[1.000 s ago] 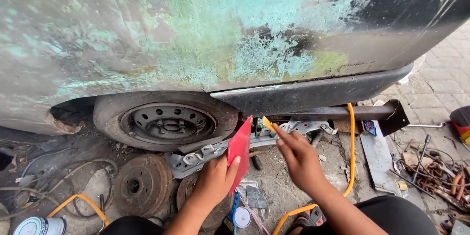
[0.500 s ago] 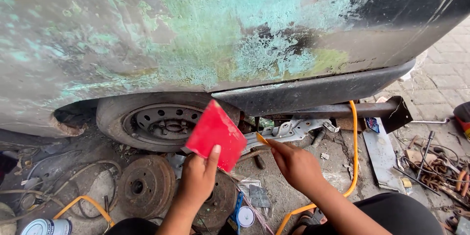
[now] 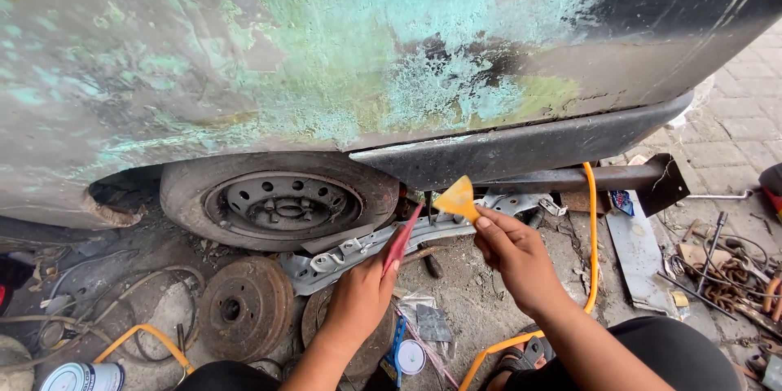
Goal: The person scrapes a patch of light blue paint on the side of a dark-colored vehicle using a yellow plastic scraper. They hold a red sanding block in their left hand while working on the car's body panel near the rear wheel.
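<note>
Thin red card (image 3: 402, 239) seen edge-on, pinched in left hand (image 3: 358, 301) fingers, small yellow scraper (image 3: 457, 198) pinched at right hand (image 3: 513, 257) fingertips, just beside it, in front of the wheel (image 3: 281, 199), card's face hidden.

Car body panel (image 3: 342, 57): dull grey, blotched with mottled turquoise and pale green, a yellowish patch low on the right, black toward the upper right corner. Sill (image 3: 521, 142): matt black. Wheel (image 3: 281, 199): dusty grey tyre, dark perforated steel rim. Card (image 3: 402, 238) in the left hand (image 3: 358, 301): red. Spreader (image 3: 458, 198) in the right hand (image 3: 513, 257): yellow-orange. Hose (image 3: 592, 228): orange-yellow. Brake drum (image 3: 244, 308): rust brown. Can (image 3: 81, 377): white with a turquoise band. Paving (image 3: 737, 126): grey brick pattern.
</note>
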